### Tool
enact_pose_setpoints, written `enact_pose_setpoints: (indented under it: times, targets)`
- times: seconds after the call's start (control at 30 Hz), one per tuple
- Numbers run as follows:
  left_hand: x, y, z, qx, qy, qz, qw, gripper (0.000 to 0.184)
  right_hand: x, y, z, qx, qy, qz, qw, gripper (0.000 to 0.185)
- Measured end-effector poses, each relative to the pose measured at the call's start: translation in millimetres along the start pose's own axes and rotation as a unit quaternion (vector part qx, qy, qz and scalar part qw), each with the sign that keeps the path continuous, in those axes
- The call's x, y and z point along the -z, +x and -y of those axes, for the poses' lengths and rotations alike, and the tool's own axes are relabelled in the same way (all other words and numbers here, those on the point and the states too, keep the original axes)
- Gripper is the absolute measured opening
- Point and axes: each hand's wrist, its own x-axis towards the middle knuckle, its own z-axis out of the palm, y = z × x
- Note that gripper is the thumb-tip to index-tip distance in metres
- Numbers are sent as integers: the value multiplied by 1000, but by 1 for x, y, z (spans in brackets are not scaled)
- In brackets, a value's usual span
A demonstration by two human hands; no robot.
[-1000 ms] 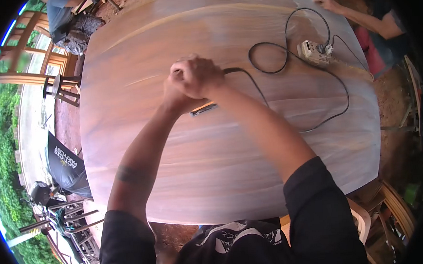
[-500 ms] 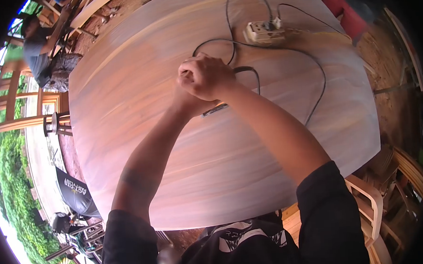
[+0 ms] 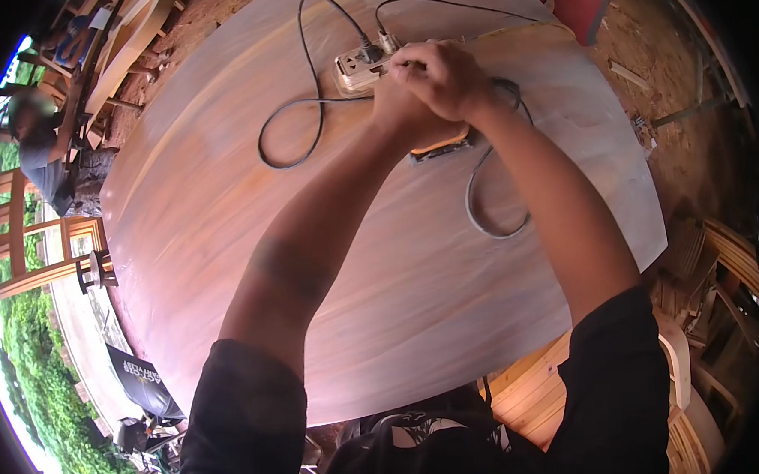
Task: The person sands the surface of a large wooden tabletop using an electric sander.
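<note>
A small electric sander [image 3: 440, 150], orange with a dark base, rests flat on a broad wooden tabletop [image 3: 383, 305]. My left hand [image 3: 403, 115] is wrapped round the sander from the left, hiding most of its body. Over it lies my right hand [image 3: 449, 81], closed with curled fingers, on top of the left hand and the sander. A black cord [image 3: 480, 219] loops on the wood right of the sander. Just beyond my hands sits a pale power strip [image 3: 355, 72] with plugs in it, partly covered by my fingers.
Another black cord loop [image 3: 260, 144] lies left of the strip. At the far left a person [image 3: 45, 156] is beside wooden frames. A red cloth-like shape [image 3: 586, 3] is past the far right edge. Wooden chair parts [image 3: 678, 359] stand near right, and a dark umbrella [image 3: 138, 383] at left.
Both hands and the sander have slid away from me and to the right, up close to the power strip. The cord has bunched into a tighter loop; the view has shifted.
</note>
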Motion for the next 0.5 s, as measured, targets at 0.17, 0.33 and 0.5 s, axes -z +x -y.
enact_pose_setpoints:
  times: [0.17, 0.33, 0.5]
  targets:
    - [-15, 33, -14, -29, -29, -23, 999, 42, 23, 5, -31, -1, -28, -15, 999, 33]
    - [-20, 30, 2, 2, 4, -12, 1000, 47, 5, 12, -33, 67, 33, -63, 995, 33]
    - [13, -12, 19, -29, 1, -85, 996, 40, -19, 20, 16, 90, 35, 20, 995, 27]
